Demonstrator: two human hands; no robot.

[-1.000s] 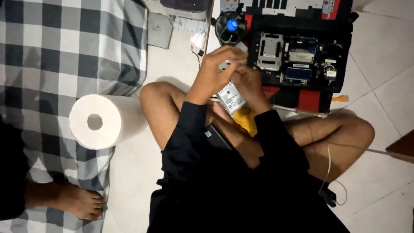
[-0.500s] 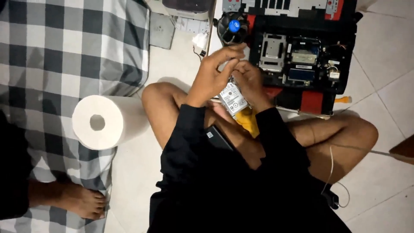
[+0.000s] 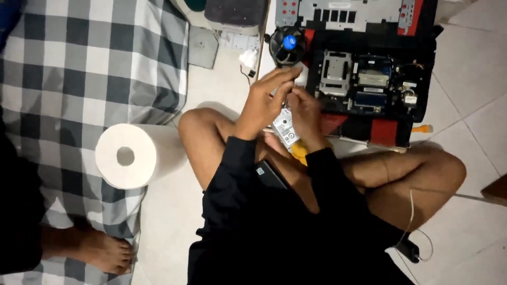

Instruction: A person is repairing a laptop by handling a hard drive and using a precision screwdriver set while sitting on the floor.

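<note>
We see the left hand point(image 3: 264, 103) and the right hand point(image 3: 305, 113) raised close together above the crossed legs. Both hold a small flat silver drive point(image 3: 286, 128) with a white label; it sits between the two hands, its lower end showing just under the palms. The left hand closes its fingers on the upper edge of the drive, and the right hand grips it from the other side, the thumb lying on top. Whether the fingertips also hold some smaller part, we cannot tell, because this place is too small to see.

Just beyond the hands lies an opened laptop point(image 3: 369, 79) with a black and red case, its inner boards visible. Beside it, beyond the left hand, stands a round cooling fan point(image 3: 288, 45) with a blue centre. Below the right hand a yellow object point(image 3: 300, 153) lies on the lap, mostly hidden. Well apart on the left-hand side, a white paper roll point(image 3: 127, 155) rests on the edge of a checked blanket point(image 3: 79, 68). Another person's bare foot point(image 3: 103, 250) is near this roll.
</note>
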